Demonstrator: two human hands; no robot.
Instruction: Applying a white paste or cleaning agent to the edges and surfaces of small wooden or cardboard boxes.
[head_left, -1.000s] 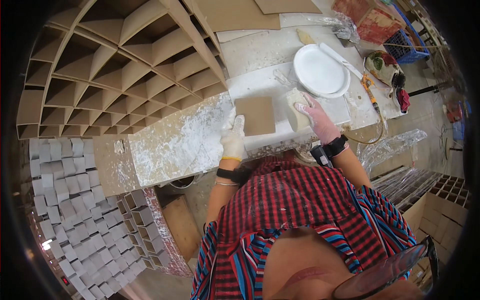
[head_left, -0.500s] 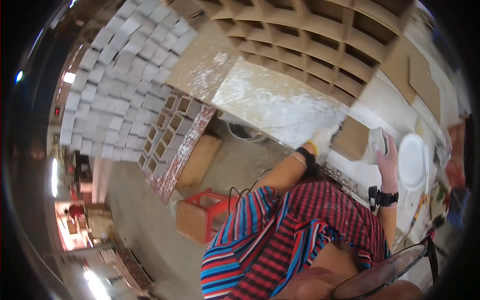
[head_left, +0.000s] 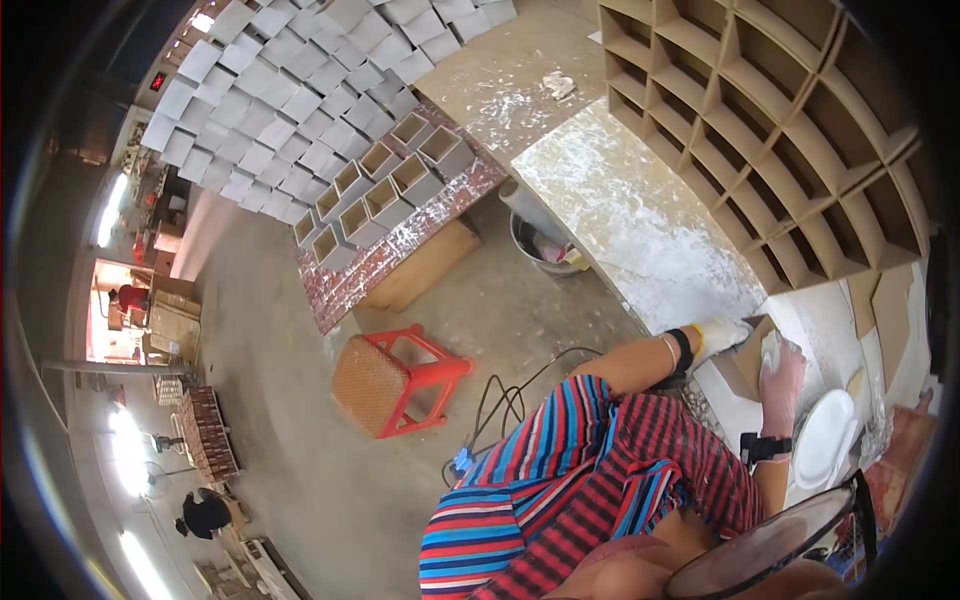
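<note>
My left hand (head_left: 718, 337), in a whitish glove, is at the edge of a small brown cardboard box (head_left: 742, 362) and appears to grip it; its fingertips are partly hidden. On the box's right side is my right hand (head_left: 783, 385), its fingers closed around a small whitish thing (head_left: 770, 349) whose kind I cannot make out. The box sits between both hands over the white-smeared bench (head_left: 670, 250). Beside my right wrist lies a white oval lid or plate (head_left: 824, 438).
A large brown cardboard divider grid (head_left: 770, 120) stands on the bench's far side. Grey open boxes (head_left: 385, 200) stand on a red, white-splashed board, with many more stacked behind. A red stool (head_left: 400, 380), a bucket (head_left: 545, 250) and a black cable (head_left: 510, 390) are on the floor.
My left hand has moved right, from the smeared bench surface to the box. My right hand has come closer against the box. The whole view has turned with my head.
</note>
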